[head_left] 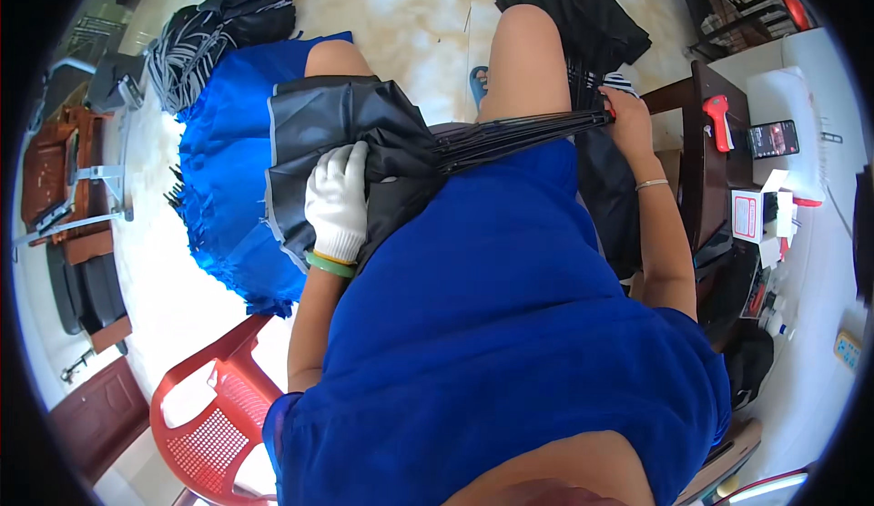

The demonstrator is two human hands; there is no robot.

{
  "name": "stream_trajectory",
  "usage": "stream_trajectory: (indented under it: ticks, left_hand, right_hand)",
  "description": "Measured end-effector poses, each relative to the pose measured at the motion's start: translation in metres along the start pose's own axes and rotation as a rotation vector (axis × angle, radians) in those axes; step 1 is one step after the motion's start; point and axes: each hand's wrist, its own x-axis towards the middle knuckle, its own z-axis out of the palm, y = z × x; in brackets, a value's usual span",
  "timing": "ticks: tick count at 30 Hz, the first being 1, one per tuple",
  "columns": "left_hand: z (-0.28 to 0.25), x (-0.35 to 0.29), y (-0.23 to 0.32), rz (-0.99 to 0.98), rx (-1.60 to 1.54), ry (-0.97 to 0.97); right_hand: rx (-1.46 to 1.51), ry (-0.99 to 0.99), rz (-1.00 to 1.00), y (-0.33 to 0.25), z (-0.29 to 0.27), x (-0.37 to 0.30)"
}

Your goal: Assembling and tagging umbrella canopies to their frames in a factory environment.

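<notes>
A black umbrella (414,146) lies across my lap, its canopy bunched to the left and its thin dark ribs (519,134) drawn together toward the right. My left hand (338,193), in a white knit glove, is closed on the gathered canopy cloth. At the right end of the rib bundle, my bare right hand (628,122) is wrapped round it, with a small red part showing by the fingers. What lies inside that grip is partly hidden. More of the black canopy (314,123), edged in grey, spreads over my left thigh.
Bright blue cloth (232,160) hangs left of my legs. Black bundles with striped strips (196,46) and black fabric (592,23) lie on the floor ahead. A dark table at right holds a red-handled tool (718,123) and a phone (773,139). A red plastic chair (214,415) stands at lower left.
</notes>
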Motion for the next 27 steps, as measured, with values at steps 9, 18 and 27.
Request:
stream_trajectory:
  ticks: [9,18,27]
  left_hand:
    - [-0.022,0.014,0.007,0.01,-0.202,-0.33]
    - [-0.022,-0.068,-0.093,-0.691,-0.906,0.561]
    - [0.202,-0.269,-0.12,-2.265,-1.417,0.143]
  right_hand:
    - [0.217,-0.364,-0.12,-0.133,-0.107,0.069]
    - [0.481,-0.448,-0.41,-0.22,0.018,0.09]
    - [0.559,-0.622,-0.168,-0.14,0.049,0.085]
